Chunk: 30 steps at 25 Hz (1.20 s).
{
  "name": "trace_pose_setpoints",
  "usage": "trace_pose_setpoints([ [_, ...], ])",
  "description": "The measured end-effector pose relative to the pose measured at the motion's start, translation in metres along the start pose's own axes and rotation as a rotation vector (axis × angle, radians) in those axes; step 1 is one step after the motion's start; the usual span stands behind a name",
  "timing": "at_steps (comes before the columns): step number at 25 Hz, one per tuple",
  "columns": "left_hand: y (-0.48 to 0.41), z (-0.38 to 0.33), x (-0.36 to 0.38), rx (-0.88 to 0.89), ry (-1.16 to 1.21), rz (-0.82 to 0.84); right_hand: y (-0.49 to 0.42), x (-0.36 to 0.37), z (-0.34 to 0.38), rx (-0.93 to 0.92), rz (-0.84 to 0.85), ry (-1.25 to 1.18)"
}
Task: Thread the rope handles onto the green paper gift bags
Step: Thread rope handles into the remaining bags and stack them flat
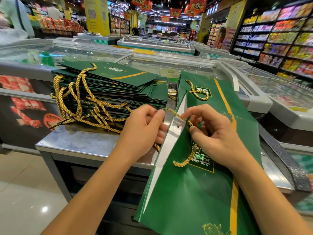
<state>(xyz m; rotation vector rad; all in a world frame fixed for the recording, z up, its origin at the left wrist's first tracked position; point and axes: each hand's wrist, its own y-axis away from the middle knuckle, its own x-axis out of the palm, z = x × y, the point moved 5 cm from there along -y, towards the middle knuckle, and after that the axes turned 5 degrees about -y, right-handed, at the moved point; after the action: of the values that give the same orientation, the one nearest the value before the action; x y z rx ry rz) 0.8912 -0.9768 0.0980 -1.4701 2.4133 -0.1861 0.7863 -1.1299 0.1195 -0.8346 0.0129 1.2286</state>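
Glass-topped chest freezers (169, 65) fill the middle and right of the frame, with stocked snack shelves (279, 36) in the upper right and a yellow pillar (97, 14) at upper centre. In the lower middle a steel table (76, 141) carries the work.

The largest task piece is the green paper gift bag (194, 192), lying flat from the centre down to the lower right, its white inside showing along the left edge where the mouth gapes; a small punched hole shows in that white flap. Beyond it, right of centre, a second green bag (220, 92) lies flat with a gold rope handle (198, 92) looped on it. At centre left sits a stack of finished bags (110, 85), their gold rope handles (76, 99) spilling in a tangle over the stack's near side and onto the table, crowding the space just left of the hands.

The left hand (145, 126) has thumb and fingers pinched together on a gold twisted rope (176, 114) just above the bag's mouth. The right hand (213, 131) rests on the bag's green face, fingertips closed on the same rope where it crosses the white flap; the rope's tail curls below it over the printed label (201, 160).
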Motion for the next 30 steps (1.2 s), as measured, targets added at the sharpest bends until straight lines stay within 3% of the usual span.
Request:
trace_pose_setpoints([
  [4,0.002,0.001,0.004,-0.093,-0.029,0.211,-0.001,0.000,0.002,-0.010,-0.001,0.038],
  [8,0.003,0.001,0.005,-0.134,-0.022,0.304,-0.002,-0.002,0.000,0.002,-0.049,0.021],
  [18,0.007,0.001,0.004,-0.093,-0.026,0.252,-0.002,-0.007,-0.005,-0.030,-0.137,0.236],
  [27,0.006,0.002,0.003,-0.089,-0.013,0.233,-0.003,-0.022,-0.005,0.009,-0.337,-0.067],
  [30,0.006,0.001,0.003,-0.105,-0.020,0.219,-0.002,-0.027,0.000,0.042,-0.303,-0.073],
])
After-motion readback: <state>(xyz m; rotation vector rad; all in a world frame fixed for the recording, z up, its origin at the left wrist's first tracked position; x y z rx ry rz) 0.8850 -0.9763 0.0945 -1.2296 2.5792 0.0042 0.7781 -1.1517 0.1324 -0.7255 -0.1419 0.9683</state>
